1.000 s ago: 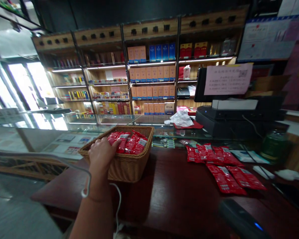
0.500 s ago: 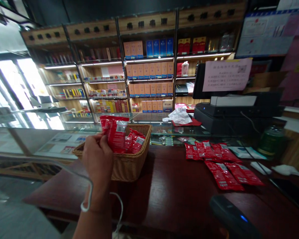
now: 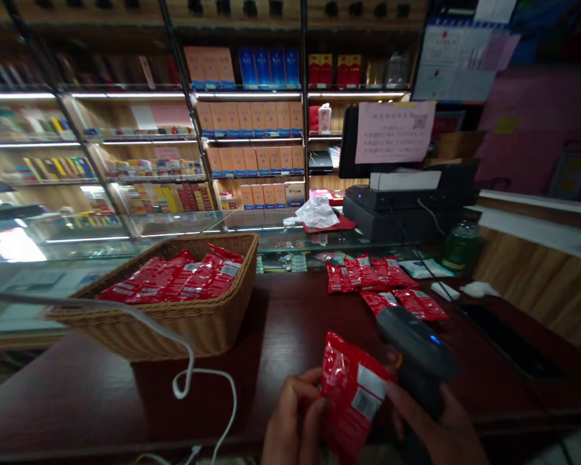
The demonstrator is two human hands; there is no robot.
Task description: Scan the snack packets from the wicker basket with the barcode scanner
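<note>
My left hand (image 3: pixel 295 416) pinches the left edge of a red snack packet (image 3: pixel 341 394), whose white label and barcode face up toward me. My right hand (image 3: pixel 436 420) is wrapped round a dark handheld barcode scanner (image 3: pixel 419 342) with a blue light on top. Fingers of that hand also come up to the packet's right edge; whether they press on it I cannot tell. At the left a wicker basket (image 3: pixel 188 329) holds several like red packets (image 3: pixel 174 278). More red packets (image 3: pixel 368 274) lie on the dark wooden counter (image 3: pixel 281 336) beyond the scanner.
A white cable (image 3: pixel 188 361) crosses in front of the basket. On the right lie a dark phone-like slab (image 3: pixel 508 339), crumpled tissue (image 3: pixel 479 289) and a green jar (image 3: pixel 459 245). Behind stand a till with a monitor (image 3: pixel 349 142) and a glass display counter (image 3: pixel 213 223).
My left hand has brought the packet from over the basket rightward and down to the scanner. My right hand has come into view with the scanner. The camera view has turned right.
</note>
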